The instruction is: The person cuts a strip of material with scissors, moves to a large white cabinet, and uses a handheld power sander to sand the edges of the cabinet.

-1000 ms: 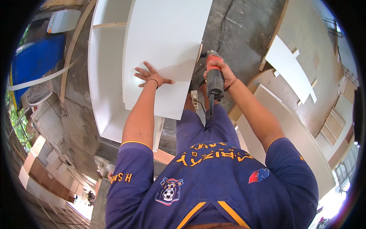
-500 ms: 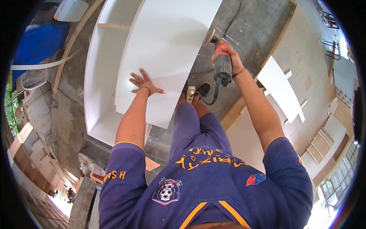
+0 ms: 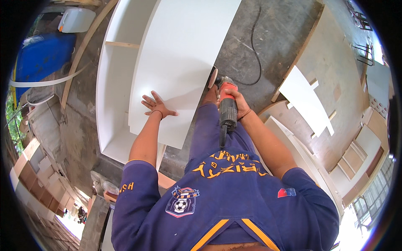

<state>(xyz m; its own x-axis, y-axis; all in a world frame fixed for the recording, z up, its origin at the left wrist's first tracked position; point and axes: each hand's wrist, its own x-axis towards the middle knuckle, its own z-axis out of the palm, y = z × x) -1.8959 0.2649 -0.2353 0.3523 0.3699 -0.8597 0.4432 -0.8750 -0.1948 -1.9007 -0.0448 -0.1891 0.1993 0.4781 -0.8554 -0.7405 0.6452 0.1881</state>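
My left hand (image 3: 159, 108) lies on a white panel (image 3: 180, 50) with its fingers spread flat. The panel rests on a white open cabinet (image 3: 115, 77), which has a wooden crosspiece inside. In my right hand (image 3: 239, 102) is a red and black angle grinder (image 3: 228, 113), gripped around its body. Its round disc (image 3: 213, 78) stands on edge right by the panel's right edge; whether they touch I cannot tell. The grinder's cord leaves its rear end toward my body.
A black cable (image 3: 259, 58) curves over the concrete floor (image 3: 284, 29) beyond the grinder. To the right, a curved white piece (image 3: 305, 100) lies on wooden strips over a large board (image 3: 335, 54). At the far left are a blue object (image 3: 44, 56) and a white jug (image 3: 77, 20).
My right hand has brought the grinder left and closer to my body, so its disc is now beside the panel's right edge. My left hand stays spread on the panel.
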